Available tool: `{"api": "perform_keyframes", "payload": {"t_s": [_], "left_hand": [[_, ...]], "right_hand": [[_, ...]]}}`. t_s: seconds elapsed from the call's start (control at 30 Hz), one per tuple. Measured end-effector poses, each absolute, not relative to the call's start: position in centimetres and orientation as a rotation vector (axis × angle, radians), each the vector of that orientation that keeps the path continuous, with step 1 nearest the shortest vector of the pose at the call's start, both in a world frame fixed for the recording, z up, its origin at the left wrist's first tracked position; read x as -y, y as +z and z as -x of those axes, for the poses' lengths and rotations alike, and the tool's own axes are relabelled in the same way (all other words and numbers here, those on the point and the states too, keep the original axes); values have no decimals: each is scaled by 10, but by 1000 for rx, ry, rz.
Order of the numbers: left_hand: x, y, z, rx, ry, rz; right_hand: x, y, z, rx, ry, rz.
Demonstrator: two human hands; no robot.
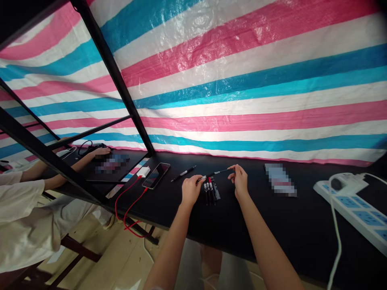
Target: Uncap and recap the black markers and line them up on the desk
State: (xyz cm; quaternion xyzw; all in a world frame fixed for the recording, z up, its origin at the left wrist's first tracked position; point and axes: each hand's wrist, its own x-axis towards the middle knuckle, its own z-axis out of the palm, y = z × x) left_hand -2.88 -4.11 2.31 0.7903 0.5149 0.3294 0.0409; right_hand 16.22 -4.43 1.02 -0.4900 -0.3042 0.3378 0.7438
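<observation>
My left hand (191, 190) pinches the dark barrel of a pen (209, 176) just above the black tabletop. Fingertips of my right hand (240, 181) grip a thin, partly clear stick that looks like a pen refill (223, 171). It lies in line with the barrel and seems to meet its end; whether it sits inside, I cannot tell. Below, several pens (211, 191) lie side by side, one with red on it. Another black pen (183, 174) rests alone to the left of my hands.
A phone (156, 176) with a red cable lies left, beside a white charger (143, 172). On the right are a blurred packet (280, 180) and a white power strip (350, 209). Black metal posts (121, 88) separate a co-worker's hand (101, 152) at the far left.
</observation>
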Motion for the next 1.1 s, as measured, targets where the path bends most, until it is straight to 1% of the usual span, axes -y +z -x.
{"api": "perform_keyframes", "payload": {"t_s": [0.17, 0.3, 0.43, 0.57, 0.67, 0.87, 1.1], "left_hand": [[43, 27, 29, -1661, 955, -2362], [40, 27, 32, -1732, 964, -2201], [38, 25, 35, -1752, 902, -2166], [36, 22, 35, -1831, 743, -2243], [34, 19, 35, -1890, 601, -2283], [35, 17, 32, -1922, 364, -2333], [39, 21, 32, -1756, 255, -2459]], "right_hand": [[44, 10, -166, 596, 559, 1109], [45, 9, -175, 579, 564, 1127], [45, 6, -175, 819, 577, 1338], [45, 6, -167, 1192, 614, 1535], [46, 5, -163, 1371, 603, 1662], [47, 1, -159, 1497, 554, 1866], [54, 9, -151, 1597, 442, 1894]]}}
